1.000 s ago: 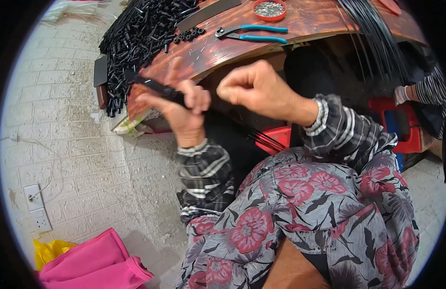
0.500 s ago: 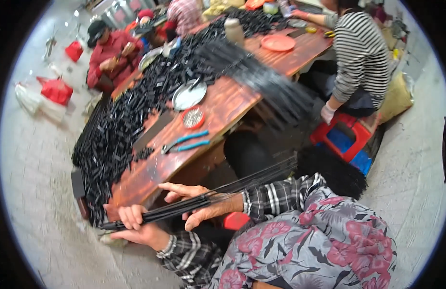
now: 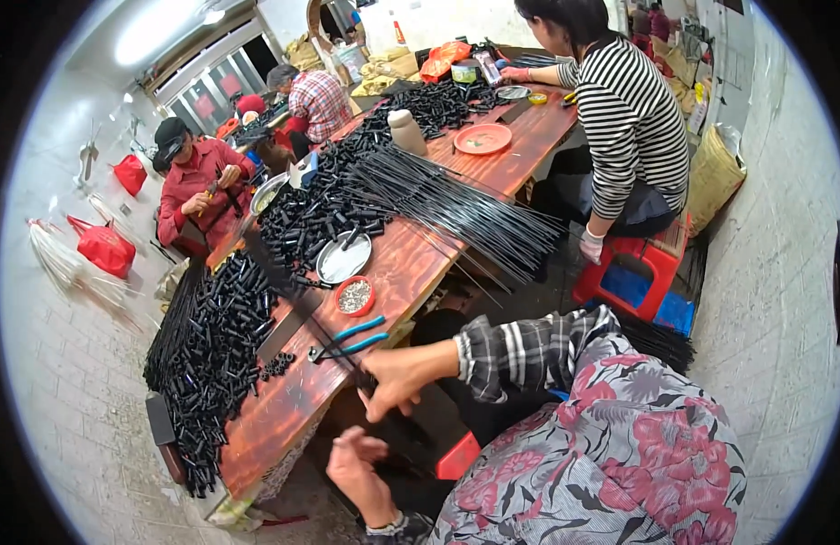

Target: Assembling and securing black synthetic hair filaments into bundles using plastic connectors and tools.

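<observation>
My right hand (image 3: 397,377) grips a bundle of thin black rods (image 3: 279,272), smeared by motion. The bundle slants from over the table's near edge down past the hand. Below it, my left hand (image 3: 355,472) is empty, its fingers loosely bent and apart. Pliers with blue handles (image 3: 364,341) lie on the table just beyond my right hand, partly crossed by the rods. A small red dish (image 3: 374,298) of tiny metal-coloured pieces sits next to them. Behind it is a round metal dish (image 3: 369,247) holding something white.
A big heap of short black tubes (image 3: 216,363) covers the left of the reddish wooden table (image 3: 275,422). Long black rods (image 3: 474,218) overhang its right edge. A beige bottle (image 3: 406,133) and an orange plate (image 3: 483,139) stand behind. One co-worker (image 3: 624,118) sits on a red stool (image 3: 647,282); another (image 3: 197,182) works opposite.
The rods have swung from lying across both hands to a steep slant in my right hand. My left hand has let go and moved down and right. The view has tilted up.
</observation>
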Demonstrator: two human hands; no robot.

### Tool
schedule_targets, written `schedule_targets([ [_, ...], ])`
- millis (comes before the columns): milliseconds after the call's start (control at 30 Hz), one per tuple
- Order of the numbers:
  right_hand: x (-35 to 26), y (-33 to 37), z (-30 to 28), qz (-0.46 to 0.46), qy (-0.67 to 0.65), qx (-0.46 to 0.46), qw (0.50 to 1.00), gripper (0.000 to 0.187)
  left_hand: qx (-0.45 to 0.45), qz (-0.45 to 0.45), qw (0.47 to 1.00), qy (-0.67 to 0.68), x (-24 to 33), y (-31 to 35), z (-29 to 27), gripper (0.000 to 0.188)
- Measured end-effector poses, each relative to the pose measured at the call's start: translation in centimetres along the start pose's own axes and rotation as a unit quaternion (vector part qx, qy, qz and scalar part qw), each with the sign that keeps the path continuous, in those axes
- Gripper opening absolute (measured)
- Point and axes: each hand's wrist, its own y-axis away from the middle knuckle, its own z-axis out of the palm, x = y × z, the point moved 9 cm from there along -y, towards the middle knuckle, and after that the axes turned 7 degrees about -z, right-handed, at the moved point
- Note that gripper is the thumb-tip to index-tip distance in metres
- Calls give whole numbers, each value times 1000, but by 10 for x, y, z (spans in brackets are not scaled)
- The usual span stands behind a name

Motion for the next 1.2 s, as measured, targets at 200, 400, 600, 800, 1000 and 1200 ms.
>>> schedule_targets([
  [200, 39, -17, 64, 97, 71, -130, 984, 40, 35, 104, 989, 101, 63, -35, 22, 49],
  [400, 74, -19, 85, 127, 37, -135, 982, 45, 70, 114, 984, 116, 71, -46, 17, 39],
  [600, 20, -35, 47, -56, 144, -159, 975, 26, 43, 91, 984, 145, 49, -61, 9, 41],
  [800, -70, -51, -36, -303, -2, 154, 941, 26, -4, 61, 988, 139, 43, -66, 22, 27],
  [1000, -75, -51, -29, -223, -114, 67, 966, 22, -8, 52, 988, 146, 54, -57, 39, 29],
  [1200, -80, -53, -26, -220, -153, 70, 961, 25, -43, 50, 986, 153, 47, -56, 38, 32],
])
